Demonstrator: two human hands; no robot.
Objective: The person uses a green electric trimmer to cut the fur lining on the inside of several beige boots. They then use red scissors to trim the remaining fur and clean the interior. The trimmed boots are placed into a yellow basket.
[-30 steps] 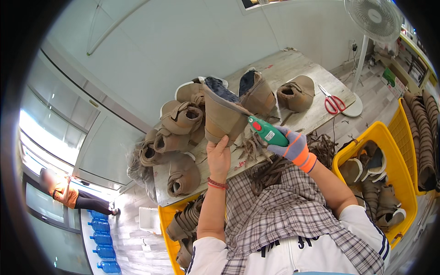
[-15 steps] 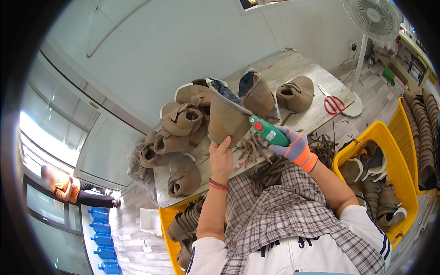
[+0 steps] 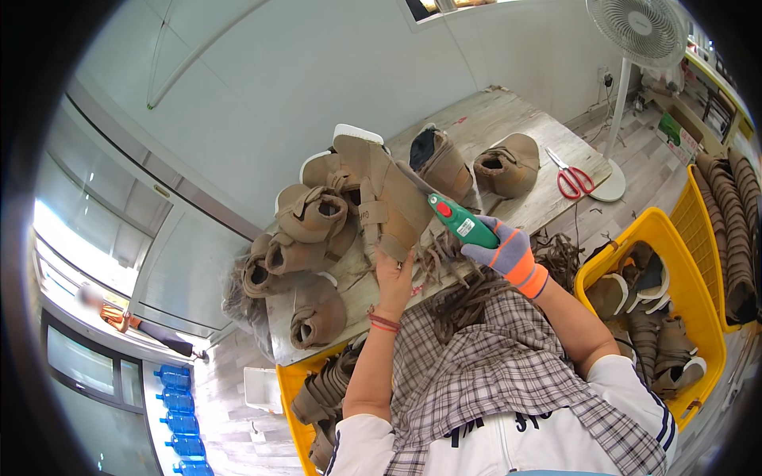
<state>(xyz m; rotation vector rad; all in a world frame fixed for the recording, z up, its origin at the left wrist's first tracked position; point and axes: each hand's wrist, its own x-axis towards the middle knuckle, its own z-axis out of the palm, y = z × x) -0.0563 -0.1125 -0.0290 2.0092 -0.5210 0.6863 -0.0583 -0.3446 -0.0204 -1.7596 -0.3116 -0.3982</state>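
My left hand (image 3: 394, 278) grips a brown shoe upper (image 3: 396, 200) by its lower end and holds it up above the table. The upper has a strap across it and a white edge at its far end. In my right hand (image 3: 508, 252), gloved in grey and orange, is a green handheld tool (image 3: 463, 222) with a red button. Its narrow grey front end reaches to the right side of the upper; whether they touch I cannot tell. More brown uppers stand close by: several in a pile (image 3: 312, 213) on the left, one dark-lined upper (image 3: 441, 164) behind, and another (image 3: 508, 165) to the right.
Red-handled scissors (image 3: 574, 182) lie on the worn table (image 3: 508, 111) at its right end. Brown strips (image 3: 468, 305) hang at the near edge. Yellow crates (image 3: 677, 262) of uppers stand to the right and below left. A fan (image 3: 623, 103) stands behind. A person is far left.
My left hand has turned the upper, so the strap side now shows instead of the dark-lined opening. The tool stays in my right hand, almost unmoved. The person far left has shifted.
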